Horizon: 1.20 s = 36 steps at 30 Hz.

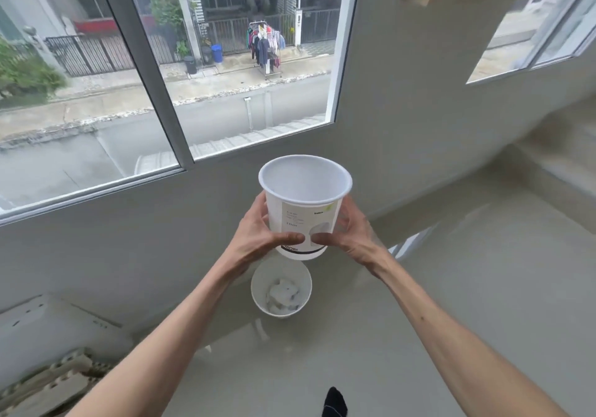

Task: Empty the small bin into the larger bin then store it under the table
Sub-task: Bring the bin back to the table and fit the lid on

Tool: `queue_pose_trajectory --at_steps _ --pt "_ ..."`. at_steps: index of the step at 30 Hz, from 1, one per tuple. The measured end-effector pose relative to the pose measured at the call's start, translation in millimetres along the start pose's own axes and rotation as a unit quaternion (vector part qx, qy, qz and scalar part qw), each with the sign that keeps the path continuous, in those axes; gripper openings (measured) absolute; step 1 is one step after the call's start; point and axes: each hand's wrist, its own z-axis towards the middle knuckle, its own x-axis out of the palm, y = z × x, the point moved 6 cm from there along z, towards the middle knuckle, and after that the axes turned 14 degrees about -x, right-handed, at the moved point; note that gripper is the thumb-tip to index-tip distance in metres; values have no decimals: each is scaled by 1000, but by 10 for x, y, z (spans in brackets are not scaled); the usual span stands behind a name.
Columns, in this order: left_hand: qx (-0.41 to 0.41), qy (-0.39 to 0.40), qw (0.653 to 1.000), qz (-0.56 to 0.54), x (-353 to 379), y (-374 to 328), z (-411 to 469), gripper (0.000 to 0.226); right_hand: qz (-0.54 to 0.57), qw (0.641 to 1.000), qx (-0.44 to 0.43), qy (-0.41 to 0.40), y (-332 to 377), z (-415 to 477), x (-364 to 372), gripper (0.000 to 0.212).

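Observation:
I hold the small white bin (304, 197) upright in the air with both hands, its open mouth facing up and its inside looking bare. A paper label covers its near side. My left hand (258, 233) grips its left wall and my right hand (346, 233) grips its right wall, thumbs nearly meeting on the label. Straight below it, on the floor by the wall, stands the larger white bin (258, 291) with crumpled white waste in it.
A big window fills the wall ahead, above the bins. A white box (48, 326) and grey perforated blocks (54, 381) lie at the lower left. Glossy pale floor spreads to the right. A dark-socked foot (335, 402) shows at the bottom edge.

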Motion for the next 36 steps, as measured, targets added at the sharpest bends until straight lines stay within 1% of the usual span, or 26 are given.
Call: queue_pose_trajectory --at_steps 4,9,11,15,18,20,25,30,33,34,36 --pt "18 48 998 31 197 -191 -137 111 -6 998 -2 -59 212 -372 -204 108" --pt "29 118 990 69 722 -325 -254 110 -10 993 0 -122 322 -920 -575 101" --pt "43 155 984 82 1036 -437 -358 109 -11 988 12 -152 353 -1224 -806 93" --pt "80 226 965 107 1761 -707 -602 108 -27 976 39 -212 477 -1876 -1310 95" --pt "110 282 945 123 2416 -891 -904 107 -51 962 58 -263 619 -2498 -1706 93" --pt "122 308 935 124 2788 -980 -1110 105 -69 951 70 -292 704 -2874 -1924 95" --pt "163 374 904 129 3812 -1143 -1957 102 -95 921 95 -365 911 -4108 -2485 99" --pt "174 410 886 129 4680 -1046 -2852 98 -140 890 123 -416 1052 -5340 -2863 110" --pt "189 435 869 143 5235 -946 -3424 91 -148 874 124 -445 1169 -6110 -3004 100" --pt "189 445 863 145 5403 -921 -3647 92 -151 870 127 -452 1179 -6387 -3057 98" --pt "197 459 853 153 5693 -858 -3998 101 -159 861 146 -461 1204 -6841 -3129 99"
